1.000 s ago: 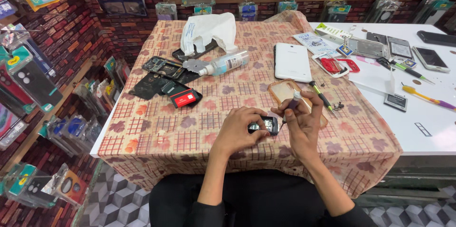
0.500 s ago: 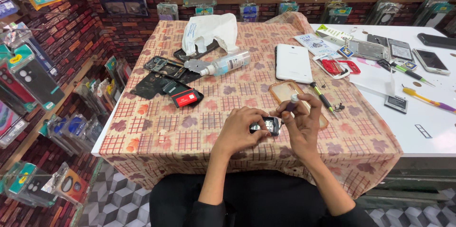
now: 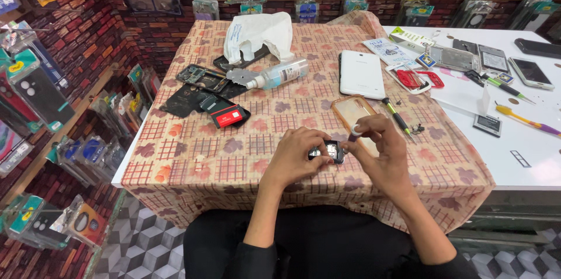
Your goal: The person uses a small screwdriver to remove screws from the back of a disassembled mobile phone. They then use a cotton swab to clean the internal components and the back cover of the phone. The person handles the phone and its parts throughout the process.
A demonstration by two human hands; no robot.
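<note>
My left hand [image 3: 297,155] grips a small dark phone part [image 3: 331,151] just above the patterned tablecloth [image 3: 193,162] near the table's front edge. My right hand [image 3: 383,149] holds a thin tool with a purple-and-white handle [image 3: 354,133], its tip down on that part. The two hands touch around the part. A clear orange-rimmed phone case [image 3: 350,112] lies right behind my right hand, partly hidden by it.
A white phone [image 3: 361,73], a spray bottle [image 3: 279,74], a white plastic bag [image 3: 257,32] and dismantled black phone parts [image 3: 201,86] lie farther back. A screwdriver [image 3: 397,116] lies right of the case. The white counter [image 3: 526,156] at right carries phones, tools and a battery.
Both hands stay on the small part at the front edge. The tool in my right hand has shifted slightly over it; the head view moved a little.
</note>
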